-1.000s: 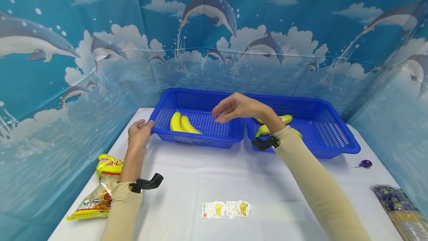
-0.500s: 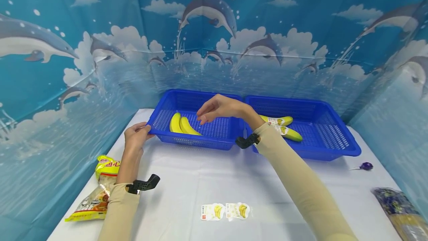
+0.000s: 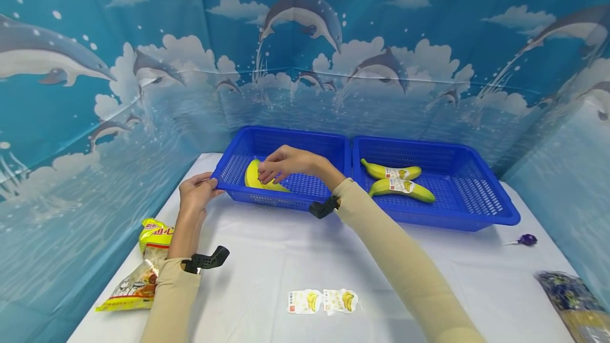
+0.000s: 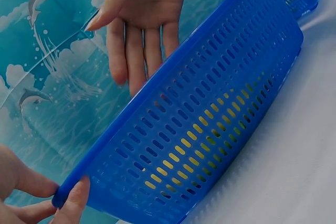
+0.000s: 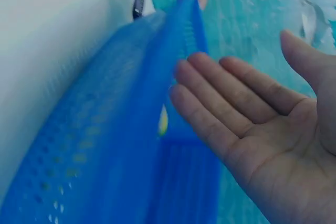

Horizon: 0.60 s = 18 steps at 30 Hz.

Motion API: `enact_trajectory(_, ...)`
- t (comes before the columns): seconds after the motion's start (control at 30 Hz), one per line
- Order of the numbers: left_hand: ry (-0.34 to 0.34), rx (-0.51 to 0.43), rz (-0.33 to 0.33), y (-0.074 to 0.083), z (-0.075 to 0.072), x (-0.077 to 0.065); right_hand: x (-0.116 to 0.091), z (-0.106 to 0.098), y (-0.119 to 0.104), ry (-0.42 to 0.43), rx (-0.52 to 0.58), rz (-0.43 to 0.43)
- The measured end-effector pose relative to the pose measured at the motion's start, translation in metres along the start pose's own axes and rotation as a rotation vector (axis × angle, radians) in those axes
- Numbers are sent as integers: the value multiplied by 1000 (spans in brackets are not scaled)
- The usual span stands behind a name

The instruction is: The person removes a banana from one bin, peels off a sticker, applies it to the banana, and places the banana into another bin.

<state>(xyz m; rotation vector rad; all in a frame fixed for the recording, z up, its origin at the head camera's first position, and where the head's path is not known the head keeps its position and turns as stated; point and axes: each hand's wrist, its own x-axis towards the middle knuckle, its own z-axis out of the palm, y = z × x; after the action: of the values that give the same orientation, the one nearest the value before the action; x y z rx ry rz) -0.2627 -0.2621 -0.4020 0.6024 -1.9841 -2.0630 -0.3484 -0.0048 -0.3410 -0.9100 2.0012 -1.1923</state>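
Observation:
My left hand (image 3: 195, 195) pinches the rim of the left blue plastic basket (image 3: 271, 198) at its near left corner. The left wrist view shows thumb and fingers (image 4: 73, 203) on either side of that rim. Over this basket is my right hand (image 3: 288, 162), holding nothing, its fingers (image 5: 210, 103) loosely extended in the right wrist view. Beneath it lie two yellow bananas, the left banana (image 3: 251, 175) and a second one partly hidden by the hand. In the right blue basket (image 3: 462, 218), an upper banana (image 3: 378, 171) and a lower banana (image 3: 421, 193) each carry a white label.
Two banana-printed stickers, one left (image 3: 304, 301) and one right (image 3: 340, 300), lie near the table's front. A yellow snack bag (image 3: 138, 282) is beside my left forearm. At right are a purple lollipop (image 3: 527, 240) and a dark packaged bag (image 3: 572, 300). Dolphin-printed curtains (image 3: 305, 57) enclose the table.
My right hand has moved left and slightly down from the gap between the baskets to above the bananas in the left basket. The left hand stays at the corner.

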Motion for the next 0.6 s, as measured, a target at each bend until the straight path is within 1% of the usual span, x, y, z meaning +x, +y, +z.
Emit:
enact_trajectory(0.07, 1, 7, -4, 0, 0, 0, 7, 7, 0, -1, 0, 36)
enact_trajectory(0.2, 5, 31, -12, 0, 1, 1, 18, 23, -1, -2, -53, 104)
enact_trajectory(0.33, 11, 46, -13, 1, 1, 1, 27, 34, -1, 24, -76, 173)
enact_trajectory(0.47, 12, 52, -13, 1, 0, 1, 35, 39, 3, 27, -94, 243)
enact_trajectory(0.6, -2, 35, -12, 0, 0, 0, 36, 38, 8, 20, -128, 291)
